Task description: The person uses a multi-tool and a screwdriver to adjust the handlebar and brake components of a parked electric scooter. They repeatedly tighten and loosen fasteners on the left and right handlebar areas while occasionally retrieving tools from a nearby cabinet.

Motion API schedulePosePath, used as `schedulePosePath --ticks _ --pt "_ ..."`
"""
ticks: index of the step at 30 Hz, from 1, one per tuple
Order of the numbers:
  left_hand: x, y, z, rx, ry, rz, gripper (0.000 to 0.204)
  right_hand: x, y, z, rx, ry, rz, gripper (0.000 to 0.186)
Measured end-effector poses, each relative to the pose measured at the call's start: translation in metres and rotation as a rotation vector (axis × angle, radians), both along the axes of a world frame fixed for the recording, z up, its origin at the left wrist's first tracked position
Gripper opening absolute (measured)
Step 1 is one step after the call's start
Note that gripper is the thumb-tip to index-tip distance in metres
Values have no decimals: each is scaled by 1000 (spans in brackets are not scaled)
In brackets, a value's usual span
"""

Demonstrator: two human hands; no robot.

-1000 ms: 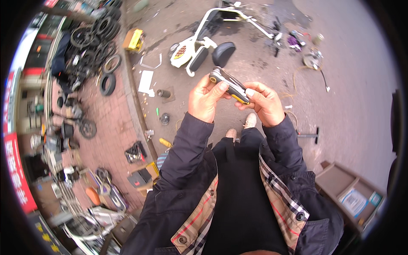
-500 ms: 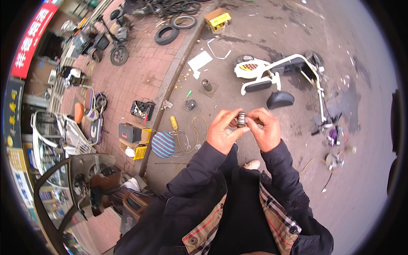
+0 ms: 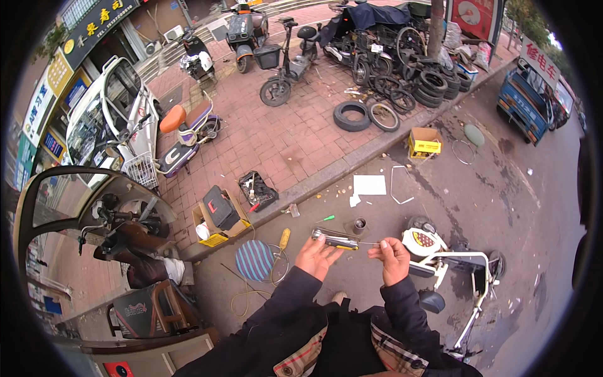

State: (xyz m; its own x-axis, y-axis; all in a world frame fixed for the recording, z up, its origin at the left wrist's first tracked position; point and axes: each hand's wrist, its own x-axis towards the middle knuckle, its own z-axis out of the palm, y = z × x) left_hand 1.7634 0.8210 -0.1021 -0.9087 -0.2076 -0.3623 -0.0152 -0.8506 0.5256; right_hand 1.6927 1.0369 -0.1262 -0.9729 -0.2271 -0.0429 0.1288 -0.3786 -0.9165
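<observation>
A folding hex key set [image 3: 334, 239] with a black and yellow body lies across the fingers of my left hand [image 3: 316, 256], which is closed on it. A thin silver key extends from its right end, and my right hand [image 3: 392, 261] pinches that key near its tip. Beyond my hands are a dark metal cylinder [image 3: 359, 224] and a green-handled tool [image 3: 326, 218] on the asphalt. A white scooter frame [image 3: 427, 245] lies on its side to the right, and a striped round cushion [image 3: 254, 262] sits to the left.
A curb [image 3: 314, 176] borders brick paving with tyres [image 3: 352, 114], parked scooters and a cardboard box [image 3: 222, 215]. A yellow box [image 3: 425, 143] stands on the road. An enclosed vehicle [image 3: 63, 201] is close at left. A blue cargo vehicle [image 3: 522, 103] stands far right.
My view has swung up toward the sidewalk. The tool has turned crosswise, and my right hand has moved rightward from its body, with a thin key now extended between my hands.
</observation>
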Motion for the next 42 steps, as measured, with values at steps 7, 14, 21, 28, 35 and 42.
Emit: schedulePosePath --ticks 7,14,21,28,35,42 --pt "-73 -45 -2 191 28 219 26 -118 -99 -4 -193 3 386 57" --pt "-246 -57 -13 -60 -113 -94 42 -276 -165 -5 -197 -97 431 40" --pt "-394 -122 -27 -625 -236 54 51 -457 -196 14 208 -101 672 41" --pt "-544 -267 -75 -415 -189 62 32 -588 -308 -8 361 -79 937 61" --pt "-719 -444 -35 -445 -204 4 22 -766 -476 59 270 -415 1078 63" --pt "-820 -558 84 -375 -73 252 18 -882 -601 160 48 -469 1186 65"
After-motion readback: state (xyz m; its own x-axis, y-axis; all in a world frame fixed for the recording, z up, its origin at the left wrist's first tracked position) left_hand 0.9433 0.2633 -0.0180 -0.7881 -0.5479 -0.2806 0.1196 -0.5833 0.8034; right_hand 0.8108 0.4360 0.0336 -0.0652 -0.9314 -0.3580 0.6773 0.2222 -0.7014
